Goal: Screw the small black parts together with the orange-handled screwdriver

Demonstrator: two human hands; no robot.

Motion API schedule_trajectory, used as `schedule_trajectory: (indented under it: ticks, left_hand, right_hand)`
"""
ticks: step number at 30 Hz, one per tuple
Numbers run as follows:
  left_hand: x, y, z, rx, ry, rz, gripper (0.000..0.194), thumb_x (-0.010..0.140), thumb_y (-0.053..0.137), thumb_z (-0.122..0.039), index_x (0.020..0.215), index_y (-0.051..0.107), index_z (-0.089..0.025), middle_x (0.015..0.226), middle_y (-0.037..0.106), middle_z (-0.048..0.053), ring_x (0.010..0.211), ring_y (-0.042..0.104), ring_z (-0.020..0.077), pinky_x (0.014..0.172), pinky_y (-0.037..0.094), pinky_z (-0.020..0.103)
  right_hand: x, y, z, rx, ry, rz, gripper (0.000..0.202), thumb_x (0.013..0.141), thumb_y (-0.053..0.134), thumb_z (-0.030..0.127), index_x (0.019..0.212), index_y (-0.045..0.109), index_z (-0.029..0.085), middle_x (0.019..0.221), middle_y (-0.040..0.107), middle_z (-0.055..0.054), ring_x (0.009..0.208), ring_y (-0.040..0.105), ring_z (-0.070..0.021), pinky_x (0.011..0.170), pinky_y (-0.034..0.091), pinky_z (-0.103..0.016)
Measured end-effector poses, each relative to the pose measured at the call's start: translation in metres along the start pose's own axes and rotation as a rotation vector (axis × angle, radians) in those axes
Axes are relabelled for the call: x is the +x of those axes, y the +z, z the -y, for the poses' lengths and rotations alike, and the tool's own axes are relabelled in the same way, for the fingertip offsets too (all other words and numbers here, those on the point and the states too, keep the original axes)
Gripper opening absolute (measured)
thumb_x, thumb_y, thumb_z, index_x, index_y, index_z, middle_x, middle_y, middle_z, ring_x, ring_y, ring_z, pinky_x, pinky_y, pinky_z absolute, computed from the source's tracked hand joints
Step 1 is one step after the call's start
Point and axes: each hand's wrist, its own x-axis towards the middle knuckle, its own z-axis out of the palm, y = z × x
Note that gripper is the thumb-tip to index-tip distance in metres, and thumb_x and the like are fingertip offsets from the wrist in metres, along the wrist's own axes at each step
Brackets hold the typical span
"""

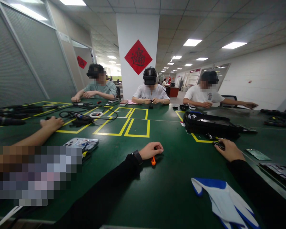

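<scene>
My left hand point(152, 150), in a black sleeve with a dark band at the wrist, is low over the green table. Its fingers curl around a small orange tool point(153, 161), whose rounded end sticks out below the palm; the rest is mostly covered. Further right, my right hand point(230, 150) has its fingers closed on a small glossy black object point(218, 145), too small to name, at the front of an open black case point(209, 124). A black and yellow item point(211, 137) lies just beyond those fingers. Nearer me is a white and blue glove point(222, 197).
Yellow tape squares point(137, 136) mark the table point(171, 178). On the left, a co-worker's bare arm point(33, 133) reaches in beside a transparent-looking packet point(82, 143). Black cables and a white coil point(96, 114) lie beyond. Three people sit opposite. A flat packet point(257, 154) lies right.
</scene>
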Motion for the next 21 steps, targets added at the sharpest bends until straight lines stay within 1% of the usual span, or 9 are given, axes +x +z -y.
schedule_trajectory:
  ticks: [3,6,8,10,13,15,17,19,21]
  left_hand:
    - [-0.001,0.0,-0.002,0.005,-0.004,-0.017,0.021,0.075,0.05,-0.031,0.083,0.058,-0.014,0.072,0.058,0.001,0.066,0.051,0.0089,0.063,0.039,0.02]
    - [-0.001,0.0,-0.004,0.006,0.009,-0.057,0.02,0.074,0.05,-0.03,0.084,0.057,-0.014,0.073,0.058,0.0,0.067,0.052,0.0094,0.064,0.039,0.02]
    - [-0.002,-0.001,-0.006,0.005,0.023,-0.084,0.019,0.074,0.05,-0.029,0.085,0.057,-0.014,0.075,0.058,0.001,0.069,0.052,0.0099,0.066,0.039,0.021]
    - [-0.001,-0.002,-0.007,0.011,0.03,-0.107,0.018,0.074,0.05,-0.028,0.084,0.057,-0.014,0.077,0.058,0.001,0.071,0.052,0.0107,0.069,0.039,0.022]
    - [0.0,-0.002,-0.012,0.067,0.018,-0.142,0.017,0.075,0.048,-0.026,0.085,0.057,-0.015,0.08,0.059,0.003,0.076,0.051,0.0126,0.074,0.038,0.025]
    - [0.001,-0.002,-0.019,0.161,0.002,-0.21,0.016,0.076,0.048,-0.026,0.085,0.057,-0.017,0.082,0.059,0.003,0.081,0.05,0.0144,0.082,0.034,0.029]
    - [0.001,0.0,-0.029,0.264,-0.008,-0.313,0.017,0.078,0.046,-0.028,0.086,0.057,-0.02,0.085,0.058,0.002,0.088,0.047,0.0163,0.09,0.026,0.034]
    - [0.001,0.003,-0.04,0.302,-0.004,-0.398,0.021,0.08,0.042,-0.033,0.091,0.055,-0.021,0.089,0.058,0.002,0.092,0.045,0.017,0.092,0.023,0.035]
    - [0.002,0.008,-0.049,0.268,-0.01,-0.423,0.028,0.08,0.04,-0.039,0.099,0.052,-0.021,0.089,0.057,0.003,0.091,0.046,0.0172,0.089,0.026,0.034]
  right_hand:
    - [-0.002,0.0,0.0,0.052,0.068,0.019,0.058,0.071,0.043,0.052,0.113,0.046,0.012,0.104,0.054,-0.014,0.09,0.052,-0.0276,0.074,0.042,-0.039]
    - [-0.004,0.0,0.001,0.124,0.073,0.07,0.054,0.07,0.046,0.049,0.111,0.049,0.014,0.106,0.055,-0.012,0.088,0.054,-0.0258,0.074,0.044,-0.037]
    - [-0.005,-0.003,0.007,0.183,0.063,0.08,0.049,0.069,0.048,0.046,0.108,0.051,0.016,0.106,0.055,-0.011,0.088,0.055,-0.0252,0.075,0.044,-0.036]
    - [-0.004,-0.009,0.022,0.253,0.051,0.065,0.047,0.069,0.05,0.044,0.107,0.051,0.017,0.105,0.056,-0.01,0.09,0.055,-0.0255,0.078,0.044,-0.038]
    - [0.003,-0.027,0.065,0.42,-0.011,0.082,0.047,0.068,0.054,0.041,0.109,0.048,0.018,0.098,0.059,-0.009,0.09,0.056,-0.0247,0.081,0.043,-0.04]
    - [0.011,-0.045,0.105,0.573,-0.093,0.122,0.047,0.068,0.056,0.039,0.111,0.047,0.02,0.095,0.06,-0.007,0.088,0.057,-0.0225,0.08,0.045,-0.038]
    - [0.018,-0.064,0.149,0.711,-0.161,0.139,0.046,0.069,0.058,0.039,0.11,0.046,0.021,0.095,0.06,-0.006,0.087,0.058,-0.0205,0.079,0.045,-0.036]
    - [0.022,-0.081,0.192,0.812,-0.216,0.154,0.044,0.068,0.059,0.037,0.108,0.046,0.022,0.093,0.06,-0.005,0.085,0.058,-0.0196,0.078,0.045,-0.037]
    - [0.023,-0.095,0.23,0.884,-0.247,0.143,0.042,0.068,0.06,0.036,0.105,0.047,0.023,0.091,0.06,-0.004,0.082,0.058,-0.0193,0.077,0.045,-0.037]
